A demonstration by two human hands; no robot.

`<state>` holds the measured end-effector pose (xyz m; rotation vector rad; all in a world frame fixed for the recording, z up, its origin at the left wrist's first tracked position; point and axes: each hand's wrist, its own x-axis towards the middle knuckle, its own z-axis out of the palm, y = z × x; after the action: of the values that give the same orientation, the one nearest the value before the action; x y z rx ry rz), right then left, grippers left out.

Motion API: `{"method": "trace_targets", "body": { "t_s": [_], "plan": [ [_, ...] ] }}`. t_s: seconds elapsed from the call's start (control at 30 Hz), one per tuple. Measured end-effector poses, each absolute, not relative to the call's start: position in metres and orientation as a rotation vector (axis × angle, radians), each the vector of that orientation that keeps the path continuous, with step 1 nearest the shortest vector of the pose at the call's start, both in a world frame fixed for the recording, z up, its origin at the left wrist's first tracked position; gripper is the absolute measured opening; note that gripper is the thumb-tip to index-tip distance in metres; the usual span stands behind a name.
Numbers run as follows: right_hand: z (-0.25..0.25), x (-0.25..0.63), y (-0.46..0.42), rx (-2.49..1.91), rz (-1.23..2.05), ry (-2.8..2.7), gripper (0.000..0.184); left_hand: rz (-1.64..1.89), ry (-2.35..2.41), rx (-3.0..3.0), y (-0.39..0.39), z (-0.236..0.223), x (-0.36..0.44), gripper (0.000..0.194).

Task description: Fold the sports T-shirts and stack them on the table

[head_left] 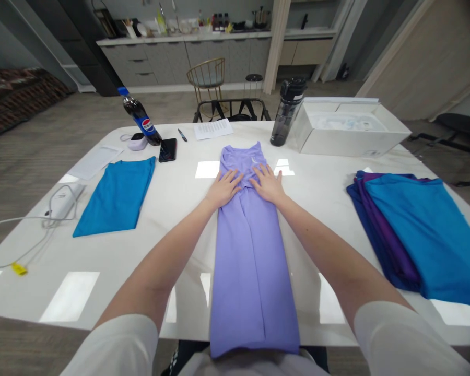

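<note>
A light purple shirt (254, 250) lies lengthwise in front of me, folded into a long narrow strip. Its neckline points to the far side and its lower end reaches the table's near edge. My left hand (225, 188) rests flat on the upper left part of the shirt, fingers spread. On the upper right part, just below a small pale mark on the cloth, my right hand (269, 184) lies flat too, its fingers apart. Neither hand grips the cloth.
At left lie a folded blue garment (119, 193), a power strip (62, 202) with a cable, a phone (167, 150) and a cola bottle (143, 121). A black water bottle (285, 115) and white box (340, 138) stand at back right. Folded garments (426, 230) are stacked at right.
</note>
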<state>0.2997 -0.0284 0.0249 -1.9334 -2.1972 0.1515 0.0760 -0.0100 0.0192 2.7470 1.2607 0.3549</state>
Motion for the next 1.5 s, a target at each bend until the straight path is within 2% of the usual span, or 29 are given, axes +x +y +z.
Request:
{"method": "trace_targets", "body": {
  "t_s": [0.17, 0.27, 0.43, 0.83, 0.93, 1.13, 1.23, 1.37, 1.5],
  "plan": [
    [0.033, 0.323, -0.109, -1.541, 0.126, -2.414, 0.047, 0.462, 0.828, 2.819, -0.073, 0.024, 0.036, 0.043],
    [0.032, 0.341, -0.169, -1.276, 0.153, -2.565, 0.035, 0.379, 0.659, 2.831, -0.125, 0.030, 0.011, 0.046],
    [0.035, 0.352, -0.255, -1.081, 0.265, -2.619, 0.027, 0.207, 0.406, 2.806, -0.203, 0.040, -0.014, 0.050],
    [0.042, 0.369, -0.360, -1.060, 0.764, -2.529, 0.033, 0.124, 0.372, 2.604, -0.296, 0.052, -0.028, 0.058],
    [0.042, 0.371, -0.370, -1.102, 0.814, -2.506, 0.027, 0.117, 0.416, 2.487, -0.302, 0.054, -0.033, 0.057],
    [0.046, 0.359, -0.368, -1.101, 0.714, -2.532, 0.023, 0.156, 0.439, 2.381, -0.298, 0.048, -0.031, 0.032],
    [0.059, 0.351, -0.362, -1.112, 0.765, -2.513, 0.022, 0.211, 0.479, 2.330, -0.298, 0.053, -0.025, 0.027],
    [0.095, 0.347, -0.329, -1.163, 0.945, -2.236, 0.018, 0.461, 0.735, 2.096, -0.280, 0.083, -0.010, 0.027],
    [0.119, 0.351, -0.248, -1.309, 0.897, -1.818, 0.024, 0.830, 1.026, 1.746, -0.216, 0.108, 0.013, 0.031]
  ]
}}
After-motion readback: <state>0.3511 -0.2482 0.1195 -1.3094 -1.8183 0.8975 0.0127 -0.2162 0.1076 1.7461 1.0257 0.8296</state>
